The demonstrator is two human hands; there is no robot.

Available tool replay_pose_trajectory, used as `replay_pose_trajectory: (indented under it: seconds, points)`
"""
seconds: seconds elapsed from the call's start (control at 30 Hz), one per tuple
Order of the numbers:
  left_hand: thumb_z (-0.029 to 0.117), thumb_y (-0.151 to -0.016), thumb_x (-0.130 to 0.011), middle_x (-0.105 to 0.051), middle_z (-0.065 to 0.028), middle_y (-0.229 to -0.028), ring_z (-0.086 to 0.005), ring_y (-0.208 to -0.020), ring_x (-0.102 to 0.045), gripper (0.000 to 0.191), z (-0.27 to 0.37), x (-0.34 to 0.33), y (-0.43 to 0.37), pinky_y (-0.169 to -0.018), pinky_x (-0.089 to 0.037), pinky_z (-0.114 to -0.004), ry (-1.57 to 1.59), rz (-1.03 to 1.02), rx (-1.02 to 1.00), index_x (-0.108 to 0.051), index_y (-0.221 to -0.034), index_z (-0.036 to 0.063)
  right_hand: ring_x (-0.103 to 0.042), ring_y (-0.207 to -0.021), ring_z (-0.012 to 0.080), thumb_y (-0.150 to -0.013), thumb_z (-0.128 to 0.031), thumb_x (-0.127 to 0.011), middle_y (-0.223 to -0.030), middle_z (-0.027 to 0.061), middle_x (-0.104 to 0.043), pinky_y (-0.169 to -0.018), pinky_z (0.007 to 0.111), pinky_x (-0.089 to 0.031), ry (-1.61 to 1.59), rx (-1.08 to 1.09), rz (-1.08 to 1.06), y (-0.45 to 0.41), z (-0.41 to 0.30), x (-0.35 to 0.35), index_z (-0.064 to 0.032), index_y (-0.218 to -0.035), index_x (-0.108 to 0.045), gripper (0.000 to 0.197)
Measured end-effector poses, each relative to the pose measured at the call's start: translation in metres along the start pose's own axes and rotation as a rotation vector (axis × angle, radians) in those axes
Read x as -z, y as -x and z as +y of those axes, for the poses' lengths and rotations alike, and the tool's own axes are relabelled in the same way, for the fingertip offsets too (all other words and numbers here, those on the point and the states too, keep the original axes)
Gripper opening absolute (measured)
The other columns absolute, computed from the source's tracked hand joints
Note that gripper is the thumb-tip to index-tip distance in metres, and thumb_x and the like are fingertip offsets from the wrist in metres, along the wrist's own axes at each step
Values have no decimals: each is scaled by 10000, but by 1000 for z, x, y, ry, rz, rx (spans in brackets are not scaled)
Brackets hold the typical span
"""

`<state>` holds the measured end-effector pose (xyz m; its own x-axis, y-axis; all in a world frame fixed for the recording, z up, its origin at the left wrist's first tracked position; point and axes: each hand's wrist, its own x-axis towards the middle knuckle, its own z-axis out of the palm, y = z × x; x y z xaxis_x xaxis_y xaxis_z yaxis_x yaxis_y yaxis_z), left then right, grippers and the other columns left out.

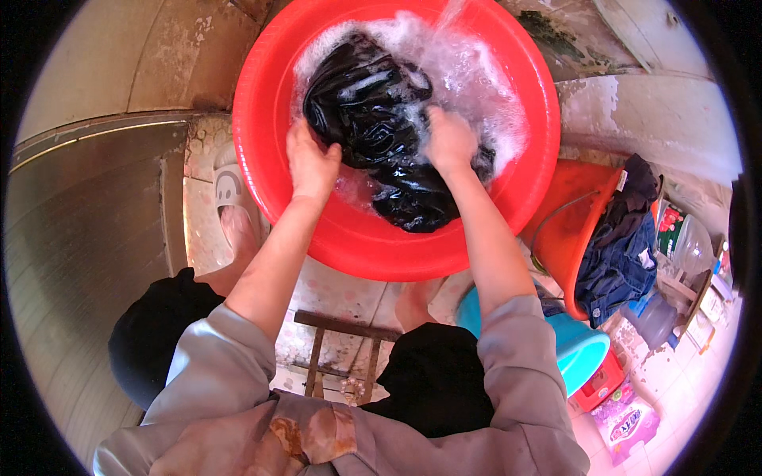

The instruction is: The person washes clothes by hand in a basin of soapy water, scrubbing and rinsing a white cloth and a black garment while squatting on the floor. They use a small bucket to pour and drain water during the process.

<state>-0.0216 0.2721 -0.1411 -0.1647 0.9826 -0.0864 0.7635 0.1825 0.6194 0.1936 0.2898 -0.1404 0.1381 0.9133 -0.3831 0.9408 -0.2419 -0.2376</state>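
Observation:
A wet black garment lies bunched in sudsy water in a large red plastic basin. My left hand is at the garment's left edge, its thumb towards the cloth and its fingers partly hidden; whether it grips the cloth is unclear. My right hand is curled over the garment's right side, fingertips hidden by cloth and foam, so its hold cannot be made out. A stream of water falls into the foam at the basin's far side.
Right of the basin, an orange-red bucket leans with dark clothes over its rim. Nearby are a turquoise basin, a red container, a purple detergent bag and plastic bottles. A wooden stool stands between the knees; a metal panel is left.

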Motion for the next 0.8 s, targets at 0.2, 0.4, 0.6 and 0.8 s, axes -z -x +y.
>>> replay_pose_trajectory:
  seconds: [0.2,0.4,0.6,0.8]
  points:
    - [82,-586,-691,-253,-148,-1318,-322,-1237,-215,916,22,18,3,-981,-241,-468,-509,-424,-374,-169,-1325,223,-550,-828,165,-530,12,-576,-846,87,-587,-759,248,-409,-1039,101,32,48,-8,41,-8,-908,-543,379]
    - [174,-545,-745,-339,-123,-1267,-285,-1219,-255,718,44,26,-5,-948,-264,-477,-15,-356,-311,-420,-1183,233,-510,-752,93,-517,80,-604,-784,11,-528,-709,215,-402,-1356,579,223,115,-49,160,-44,-781,-528,301]
    - [159,-801,-527,-594,-50,-863,-153,-779,-565,170,116,95,-12,-729,-459,-284,1204,-309,244,-564,-925,49,-553,-854,234,-479,87,-574,-939,129,-532,-794,318,-438,-1572,610,659,133,-23,202,9,-1004,-461,543]
    - [175,-810,-505,-586,-67,-938,-151,-847,-551,255,109,121,-22,-755,-442,-299,1314,-141,191,-529,-1021,36,-538,-894,154,-594,124,-600,-972,57,-554,-825,282,-424,-1727,207,479,108,-12,132,-32,-1083,-460,533]
